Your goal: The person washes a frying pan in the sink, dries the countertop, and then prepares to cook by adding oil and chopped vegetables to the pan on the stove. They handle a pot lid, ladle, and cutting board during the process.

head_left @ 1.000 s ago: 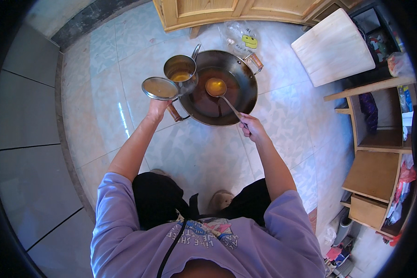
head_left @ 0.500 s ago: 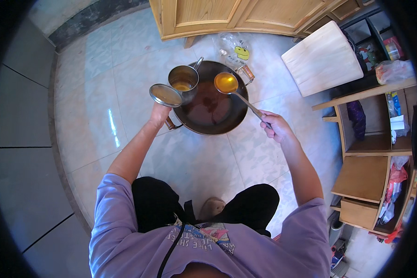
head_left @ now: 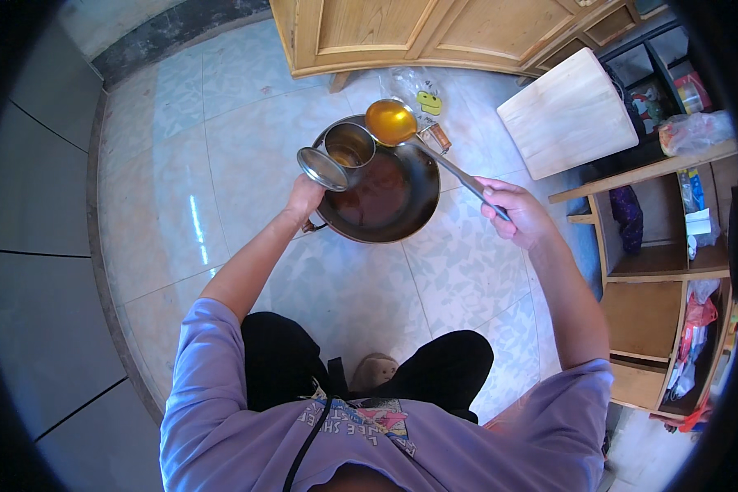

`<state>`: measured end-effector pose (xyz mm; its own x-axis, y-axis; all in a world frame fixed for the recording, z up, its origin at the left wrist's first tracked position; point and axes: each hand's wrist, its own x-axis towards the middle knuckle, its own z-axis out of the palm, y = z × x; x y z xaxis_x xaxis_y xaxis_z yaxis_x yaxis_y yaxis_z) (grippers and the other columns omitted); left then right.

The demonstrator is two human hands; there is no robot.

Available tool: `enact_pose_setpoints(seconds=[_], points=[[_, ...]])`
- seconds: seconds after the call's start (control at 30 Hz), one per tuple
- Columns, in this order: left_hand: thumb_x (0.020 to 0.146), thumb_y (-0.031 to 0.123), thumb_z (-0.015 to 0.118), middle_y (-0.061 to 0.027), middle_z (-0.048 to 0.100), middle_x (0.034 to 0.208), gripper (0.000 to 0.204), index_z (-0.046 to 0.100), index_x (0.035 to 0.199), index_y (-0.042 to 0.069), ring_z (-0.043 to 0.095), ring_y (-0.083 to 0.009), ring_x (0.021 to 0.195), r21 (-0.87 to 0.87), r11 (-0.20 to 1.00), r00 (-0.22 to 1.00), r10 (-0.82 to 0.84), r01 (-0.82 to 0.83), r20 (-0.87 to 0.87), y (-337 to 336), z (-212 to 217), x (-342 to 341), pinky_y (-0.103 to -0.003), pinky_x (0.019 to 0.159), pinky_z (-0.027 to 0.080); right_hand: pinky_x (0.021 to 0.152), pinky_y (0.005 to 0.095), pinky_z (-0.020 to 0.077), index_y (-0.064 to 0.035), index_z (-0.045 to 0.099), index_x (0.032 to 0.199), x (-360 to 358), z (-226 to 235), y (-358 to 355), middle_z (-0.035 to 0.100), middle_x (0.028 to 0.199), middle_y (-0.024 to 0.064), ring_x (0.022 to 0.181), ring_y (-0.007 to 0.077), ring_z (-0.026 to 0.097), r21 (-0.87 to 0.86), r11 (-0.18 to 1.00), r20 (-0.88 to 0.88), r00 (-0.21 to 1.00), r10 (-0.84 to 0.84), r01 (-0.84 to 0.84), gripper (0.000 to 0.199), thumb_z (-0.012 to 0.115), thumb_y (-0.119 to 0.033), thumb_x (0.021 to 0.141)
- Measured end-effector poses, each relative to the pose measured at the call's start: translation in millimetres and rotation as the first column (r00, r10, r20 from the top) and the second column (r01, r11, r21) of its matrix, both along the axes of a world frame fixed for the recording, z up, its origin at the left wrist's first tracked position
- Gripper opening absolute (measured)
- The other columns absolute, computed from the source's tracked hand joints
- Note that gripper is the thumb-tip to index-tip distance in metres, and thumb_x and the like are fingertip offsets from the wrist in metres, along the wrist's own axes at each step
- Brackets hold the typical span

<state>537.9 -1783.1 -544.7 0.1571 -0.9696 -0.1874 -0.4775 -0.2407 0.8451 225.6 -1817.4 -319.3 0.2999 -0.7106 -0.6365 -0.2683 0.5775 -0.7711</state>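
Note:
My left hand (head_left: 305,195) is closed at the near side of a small metal pot (head_left: 350,157), tilted over the left part of a wide dark wok. A round metal lid (head_left: 322,169) stands open beside the pot's mouth and hides most of my fingers. In my right hand (head_left: 512,211) is the dark handle of a long metal ladle (head_left: 391,122). Its bowl, full of clear golden oil, is above the wok's far rim, close beside the pot's mouth. Reddish-brown liquid lies in the bottom of the wok (head_left: 422,193), which sits on the floor.
Beyond the wok, a clear plastic bag (head_left: 418,88) lies before a wooden cabinet (head_left: 435,37). To the right are a pale square board (head_left: 567,115) and open wooden shelves (head_left: 644,316) with bags inside. Grey panels (head_left: 37,328) line the left side.
The full ladle has risen and moved farther away and slightly left, from over the wok to beside the pot. My left hand has shifted the pot and lid to the right.

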Motion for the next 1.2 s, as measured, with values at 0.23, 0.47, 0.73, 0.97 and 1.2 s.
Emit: enact_pose_setpoints(seconds=[0.23, 0.47, 0.73, 0.97, 1.2], points=[[0.080, 0.019, 0.045, -0.0162, 0.058, 0.100, 0.028, 0.056, 0.101, 0.003, 0.054, -0.0301, 0.094, 0.024, 0.999, 0.984, 0.038, -0.035, -0.171, 2.3, 15.8, -7.7, -0.035, 0.080, 0.042, 0.043, 0.0191, 0.0325, -0.0076, 0.049, 0.119, 36.0, -30.7, 33.2, 0.047, 0.061, -0.0023, 0.047, 0.0037, 0.036, -0.278, 0.959, -0.214, 0.977, -0.007, -0.054, 0.037, 0.047, -0.007, 0.082], [0.082, 0.015, 0.047, 0.0011, 0.053, 0.075, 0.016, 0.054, 0.092, 0.006, 0.043, -0.0074, 0.061, -0.096, 0.983, 0.923, 0.111, -0.156, -0.367, 1.0, -7.3, -2.6, -0.024, 0.052, 0.037, 0.063, 0.0263, 0.0465, -0.0110, 0.048, 0.119, 45.0, -43.2, 60.5, 0.062, 0.086, 0.0117, 0.068, 0.0217, 0.060, -0.816, 0.417, -0.476, 0.875, -0.091, -0.400, 0.041, 0.051, -0.003, 0.079], [0.082, 0.017, 0.046, 0.0001, 0.054, 0.083, 0.019, 0.053, 0.096, 0.007, 0.045, -0.0087, 0.066, 0.009, 0.989, 0.932, 0.141, -0.146, -0.334, 1.3, -22.9, 8.3, -0.025, 0.057, 0.040, 0.043, 0.0332, 0.0434, -0.0191, 0.046, 0.122, 46.0, -64.7, 83.8, 0.054, 0.072, 0.0067, 0.049, 0.0231, 0.053, -0.609, 0.221, -0.793, 0.586, -0.165, -0.762, 0.053, 0.054, -0.006, 0.071], [0.083, 0.018, 0.047, -0.0017, 0.055, 0.092, 0.024, 0.051, 0.104, 0.008, 0.051, -0.0107, 0.079, 0.106, 0.971, 0.831, 0.239, -0.216, -0.502, 11.5, -2.1, 8.8, -0.028, 0.068, 0.045, 0.034, 0.0203, 0.0291, -0.0100, 0.043, 0.124, 16.7, -87.4, 64.3, 0.047, 0.060, 0.0015, 0.038, 0.0065, 0.037, -0.170, 0.972, 0.250, 0.961, -0.116, 0.162, 0.038, 0.045, -0.012, 0.085], [0.082, 0.016, 0.050, -0.0023, 0.055, 0.092, 0.024, 0.050, 0.104, 0.007, 0.051, -0.0110, 0.077, 0.084, 0.977, 0.802, 0.210, -0.197, -0.559, 13.9, -4.7, 15.3, -0.027, 0.069, 0.045, 0.039, 0.0294, 0.0367, -0.0102, 0.045, 0.121, -23.1, -182.3, 44.1, 0.053, 0.063, 0.0079, 0.040, 0.0182, 0.045, -0.422, 0.906, -0.187, 0.975, -0.119, 0.029, 0.039, 0.045, -0.015, 0.083]])
